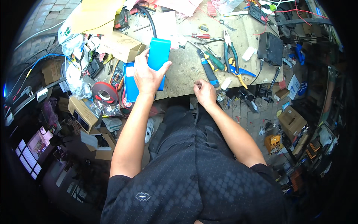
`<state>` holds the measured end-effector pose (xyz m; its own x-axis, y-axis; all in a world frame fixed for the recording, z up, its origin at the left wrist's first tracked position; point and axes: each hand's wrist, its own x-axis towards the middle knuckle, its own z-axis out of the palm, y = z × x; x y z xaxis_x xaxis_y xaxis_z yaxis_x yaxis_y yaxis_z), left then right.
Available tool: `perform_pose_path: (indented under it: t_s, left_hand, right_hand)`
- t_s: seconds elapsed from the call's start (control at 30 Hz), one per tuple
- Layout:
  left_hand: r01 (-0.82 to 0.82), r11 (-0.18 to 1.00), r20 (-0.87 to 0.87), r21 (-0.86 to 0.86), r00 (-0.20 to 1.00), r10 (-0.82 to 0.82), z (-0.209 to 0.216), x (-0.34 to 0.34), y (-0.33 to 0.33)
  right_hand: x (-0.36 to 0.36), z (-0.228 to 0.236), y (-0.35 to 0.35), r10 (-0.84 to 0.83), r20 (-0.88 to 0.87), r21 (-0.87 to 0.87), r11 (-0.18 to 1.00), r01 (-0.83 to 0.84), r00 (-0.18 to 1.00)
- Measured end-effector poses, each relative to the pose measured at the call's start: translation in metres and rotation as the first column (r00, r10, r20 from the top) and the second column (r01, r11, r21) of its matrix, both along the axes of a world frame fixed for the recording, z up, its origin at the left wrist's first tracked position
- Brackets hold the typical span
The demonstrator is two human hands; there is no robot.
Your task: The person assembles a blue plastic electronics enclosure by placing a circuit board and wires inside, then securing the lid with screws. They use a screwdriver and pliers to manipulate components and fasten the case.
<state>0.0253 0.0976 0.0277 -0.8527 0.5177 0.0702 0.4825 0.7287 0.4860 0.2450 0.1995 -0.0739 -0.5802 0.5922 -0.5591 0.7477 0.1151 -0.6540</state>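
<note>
Holding blue case [159, 52]; cluttered workbench [181, 80], box-strewn paving [244, 117].

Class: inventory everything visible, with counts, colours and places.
Table: one, beige, top centre
Case: one, blue, left of centre
Tray: one, blue, table's left edge
Tape: at least one, red and dark, left of tray
Meter: one, black and orange, beside tray
Cartons: several, brown, table and floor
Sheet: one, yellow, top left
Tools: several, mixed colours, right of case
Pliers: at least one, dark-handled, among tools
Ribbed box: one, black, table's right
Clutter: uncountable, mixed, all around
Shirt: one, black, bottom centre
Left hand: one, bare, on case
Right hand: one, bare, table's near edge
</note>
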Motion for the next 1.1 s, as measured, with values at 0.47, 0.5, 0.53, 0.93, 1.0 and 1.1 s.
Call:
perform_pose_path:
  t_s: [0.47,0.5,0.53,0.93,1.0,1.1]
  left_hand:
    - [0.007,0.98,0.004,-0.198,1.0,-0.006,0.009,0.005,0.01]
    - [0.008,0.979,0.004,-0.204,1.0,-0.008,0.009,0.005,0.01]
    - [0.009,0.977,0.004,-0.211,1.0,-0.009,0.009,0.005,0.012]
    - [0.028,0.975,0.049,-0.222,0.999,-0.017,0.019,0.004,0.015]
    - [0.023,0.978,0.051,-0.205,0.999,-0.013,0.02,0.005,0.012]
    - [0.055,0.991,0.025,-0.119,0.998,-0.052,0.019,0.006,-0.001]
  right_hand:
    - [-0.044,-0.014,0.02,0.097,-0.027,0.396,0.915,-0.079,0.995]
    - [-0.044,-0.011,0.018,0.082,-0.054,0.408,0.911,-0.053,0.995]
    - [-0.043,-0.009,0.015,0.068,-0.081,0.419,0.907,-0.028,0.994]
    - [-0.062,-0.02,-0.078,0.501,-0.043,0.332,0.823,-0.461,0.864]
    - [-0.063,-0.02,-0.07,0.488,-0.013,0.321,0.829,-0.459,0.873]
    - [-0.064,-0.011,-0.039,0.26,0.043,0.275,0.925,-0.262,0.965]
